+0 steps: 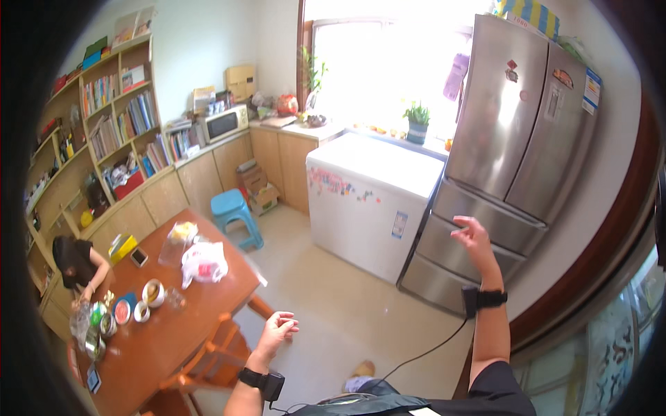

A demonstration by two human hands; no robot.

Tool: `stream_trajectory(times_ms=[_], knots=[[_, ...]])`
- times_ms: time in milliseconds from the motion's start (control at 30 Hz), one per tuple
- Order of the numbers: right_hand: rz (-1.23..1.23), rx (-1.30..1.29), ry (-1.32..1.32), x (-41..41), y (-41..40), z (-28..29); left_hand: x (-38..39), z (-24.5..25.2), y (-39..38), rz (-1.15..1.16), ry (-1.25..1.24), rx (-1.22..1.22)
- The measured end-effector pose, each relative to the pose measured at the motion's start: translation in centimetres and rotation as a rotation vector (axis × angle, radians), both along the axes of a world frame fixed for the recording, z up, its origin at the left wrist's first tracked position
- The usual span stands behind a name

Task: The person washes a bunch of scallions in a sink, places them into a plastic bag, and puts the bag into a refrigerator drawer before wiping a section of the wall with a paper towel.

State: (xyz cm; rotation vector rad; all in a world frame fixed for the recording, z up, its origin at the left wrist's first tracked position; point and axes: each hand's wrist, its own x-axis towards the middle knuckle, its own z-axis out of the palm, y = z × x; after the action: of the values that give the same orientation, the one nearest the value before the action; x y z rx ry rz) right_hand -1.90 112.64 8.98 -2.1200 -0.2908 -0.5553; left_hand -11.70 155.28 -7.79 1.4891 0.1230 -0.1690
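My left hand point(277, 333) hangs in the air over the pale tiled floor point(322, 312), beside a wooden chair point(221, 346). Its fingers are loosely bent, and nothing shows in it. Higher up, my right hand point(474, 242) is raised with its fingers apart and holds nothing. In the picture it overlaps the lower drawers of a stainless steel refrigerator point(499, 125); whether it touches them I cannot tell. Black straps with small boxes and cables circle both wrists. Left of the refrigerator stands a white chest freezer point(359, 223) with its lid down.
A wooden dining table point(171, 333) holds a white plastic bag point(204, 264), a phone point(139, 257) and several bowls. Another person point(78, 265) leans over its far side. Beyond are a blue plastic stool point(229, 205), a bookshelf point(112, 109) and a microwave oven point(225, 125).
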Motion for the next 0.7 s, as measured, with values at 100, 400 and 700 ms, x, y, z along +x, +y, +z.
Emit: stream_trajectory(times_ms=[100,400,700], knots=[[-0.024,0.049,-0.015,2.5,-0.4,-0.5,8.4,1.5,-2.9,-0.042,-0.006,-0.019],[-0.109,0.224,0.169,1.6,-5.3,-4.1,30.3,8.7,-17.6,-0.358,-0.306,-0.026],[-0.772,0.549,0.027,-5.8,-10.0,-5.7,52.1,18.5,-37.1,-0.412,-0.769,-0.339]])
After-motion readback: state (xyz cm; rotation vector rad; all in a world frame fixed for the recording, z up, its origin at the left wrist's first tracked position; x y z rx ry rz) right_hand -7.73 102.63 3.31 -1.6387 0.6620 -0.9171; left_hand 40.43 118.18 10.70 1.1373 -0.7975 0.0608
